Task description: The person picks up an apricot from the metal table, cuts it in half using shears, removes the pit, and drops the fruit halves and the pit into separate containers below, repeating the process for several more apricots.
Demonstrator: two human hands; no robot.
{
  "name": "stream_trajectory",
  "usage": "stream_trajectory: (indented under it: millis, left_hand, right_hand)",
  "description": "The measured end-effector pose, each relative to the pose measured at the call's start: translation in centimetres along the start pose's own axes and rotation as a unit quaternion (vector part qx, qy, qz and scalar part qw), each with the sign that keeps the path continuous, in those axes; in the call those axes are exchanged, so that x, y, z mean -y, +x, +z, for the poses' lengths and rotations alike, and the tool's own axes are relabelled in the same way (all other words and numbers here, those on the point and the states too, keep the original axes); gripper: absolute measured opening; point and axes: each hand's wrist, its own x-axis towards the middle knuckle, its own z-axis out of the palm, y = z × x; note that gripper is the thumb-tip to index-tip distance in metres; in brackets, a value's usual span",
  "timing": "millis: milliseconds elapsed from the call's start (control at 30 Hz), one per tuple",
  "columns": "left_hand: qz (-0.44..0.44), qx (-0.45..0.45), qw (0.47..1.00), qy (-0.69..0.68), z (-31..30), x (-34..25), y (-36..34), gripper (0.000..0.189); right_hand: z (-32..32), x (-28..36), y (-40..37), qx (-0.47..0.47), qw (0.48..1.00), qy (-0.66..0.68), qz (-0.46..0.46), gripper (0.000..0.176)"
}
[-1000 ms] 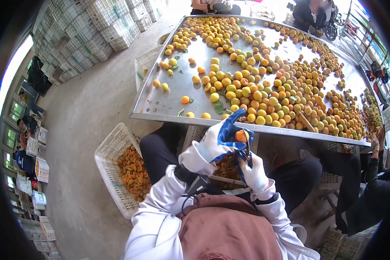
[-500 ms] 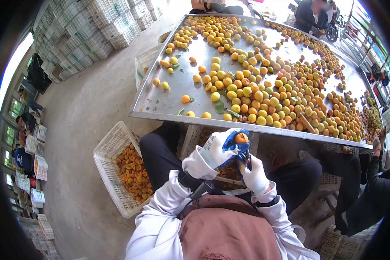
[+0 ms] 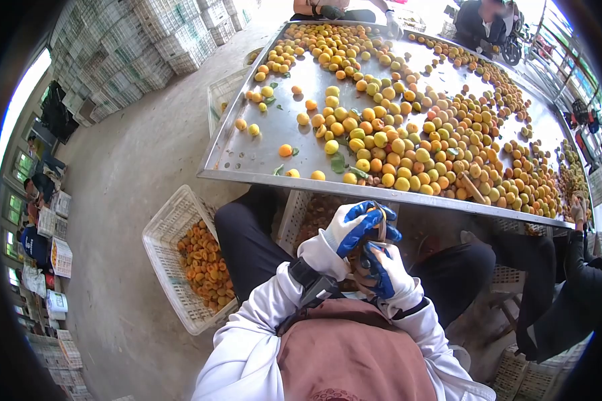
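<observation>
In front of my lap both hands are close together, in white gloves with blue-coated palms and fingers. My left hand is closed around an apricot, of which a narrow strip shows between the blue fingers. Just below it, my right hand has its fingers curled in; what it grips is mostly hidden, and I cannot tell its kind. Beyond the hands is a metal table with many loose apricots and a few green leaves. Below the hands, between my knees, stands a crate with darker contents.
A white plastic crate of orange apricot pieces stands left of my leg. A wooden stick lies among the fruit near the table's front edge. Co-workers sit at the far side and at the right. Stacked crates line the back left.
My left hand has turned, so the apricot shows less. My right hand has rolled, showing its blue palm side. A gloved hand of the far co-worker now reaches to the table's edge.
</observation>
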Motion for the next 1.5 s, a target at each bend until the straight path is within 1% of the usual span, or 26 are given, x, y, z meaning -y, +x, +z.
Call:
stream_trajectory:
  millis: [67,133,167,200,233,267,333,400,433,500,567,600,667,700,733,800,833,867,933,1033,1167,1267,1333,1400,1467,1500]
  left_hand:
    - [0.013,0.003,0.996,-0.092,0.2,0.5,0.4,0.035]
    - [0.011,0.004,0.996,-0.094,0.2,1.0,0.7,0.036]
    - [0.026,-0.018,0.997,-0.077,0.2,1.2,0.7,0.037]
    - [0.04,-0.04,0.997,-0.059,0.2,1.3,0.7,0.037]
    - [0.048,-0.065,0.994,-0.08,0.2,1.3,0.8,0.039]
    - [0.055,-0.09,0.989,-0.1,0.1,1.3,0.7,0.04]
    - [0.058,-0.103,0.985,-0.129,0.2,0.3,0.3,0.041]
    - [0.093,-0.089,0.988,-0.087,-0.3,1.0,0.8,0.043]
    - [0.128,-0.076,0.988,-0.046,-0.5,1.5,1.0,0.045]
    - [0.136,-0.075,0.988,-0.008,-0.4,2.3,1.2,0.045]
    - [0.157,-0.11,0.98,0.059,0.0,3.7,1.6,0.042]
    - [0.155,-0.107,0.98,0.059,-0.1,3.9,1.7,0.042]
    - [0.245,-0.126,0.944,0.181,-0.4,4.1,1.9,0.033]
    - [0.305,-0.126,0.889,0.318,-0.7,3.5,1.7,0.028]
    - [0.303,-0.125,0.89,0.319,-0.6,3.1,1.4,0.028]
    - [0.281,-0.176,0.832,0.444,0.4,1.7,0.8,0.025]
    - [0.303,-0.185,0.805,0.476,0.4,1.5,0.8,0.025]
    - [0.303,-0.184,0.805,0.475,0.4,1.5,0.8,0.025]
    - [0.348,-0.206,0.744,0.531,0.5,1.6,0.7,0.028]
    - [0.373,-0.198,0.71,0.563,0.8,0.9,0.4,0.037]
    - [0.41,-0.19,0.715,0.534,0.5,0.8,0.2,0.045]
    - [0.356,-0.174,0.755,0.523,1.2,1.0,-0.5,0.044]
    - [0.391,-0.18,0.713,0.554,1.5,1.7,0.1,0.051]
    - [0.398,-0.188,0.73,0.523,1.4,2.1,0.6,0.053]
    - [0.381,-0.212,0.763,0.478,0.9,2.5,0.9,0.057]
    - [0.382,-0.215,0.753,0.491,1.0,2.3,0.8,0.059]
  right_hand:
    - [-0.5,-0.4,0.5,0.016,0.997,0.062,0.031,0.02]
    - [-0.7,-0.9,0.9,-0.059,0.994,-0.047,-0.077,0.019]
    - [-1.1,-1.2,1.2,-0.058,0.994,-0.048,-0.078,0.019]
    - [-1.3,-1.4,1.4,-0.119,0.961,-0.18,-0.172,0.019]
    - [-1.5,-1.5,1.5,-0.178,0.898,-0.307,-0.26,0.019]
    - [-1.8,-1.2,0.9,-0.213,0.896,-0.295,-0.253,0.02]
    - [-1.0,-0.1,0.5,-0.266,0.834,-0.34,-0.343,0.016]
    - [-0.6,1.0,0.3,-0.276,0.802,-0.377,-0.371,0.016]
    - [-0.7,1.2,0.7,-0.276,0.804,-0.371,-0.374,0.017]
    - [-0.7,1.6,1.5,-0.279,0.805,-0.363,-0.377,0.018]
    - [-0.9,1.7,2.1,-0.219,0.898,-0.259,-0.28,0.02]
    - [-1.1,1.6,2.2,-0.221,0.898,-0.257,-0.281,0.02]
    - [-1.3,1.4,2.6,-0.172,0.936,-0.149,-0.268,0.021]
    - [-1.7,1.3,2.5,-0.173,0.936,-0.148,-0.268,0.021]
    - [-2.2,1.3,2.3,-0.164,0.938,-0.167,-0.257,0.022]
    - [-3.0,1.3,2.0,-0.146,0.939,-0.206,-0.234,0.023]
    - [-2.9,1.2,2.0,-0.147,0.939,-0.205,-0.234,0.023]
    - [-2.7,1.2,2.1,-0.154,0.94,-0.194,-0.236,0.024]
    - [-2.4,1.3,1.8,-0.162,0.94,-0.183,-0.238,0.024]
    - [-2.1,1.7,1.4,-0.126,0.94,-0.206,-0.243,0.024]
    - [-1.9,2.8,1.3,-0.145,0.934,-0.243,-0.22,0.019]
    - [0.8,3.9,1.6,-0.209,0.924,-0.228,-0.223,0.016]
    - [1.3,3.7,2.7,-0.225,0.839,-0.354,-0.347,0.015]
    - [2.0,3.3,2.9,-0.236,0.832,-0.354,-0.356,0.011]
    - [1.7,2.4,3.9,-0.276,0.789,-0.376,-0.399,0.01]
    - [1.8,2.4,4.0,-0.275,0.789,-0.379,-0.399,0.01]
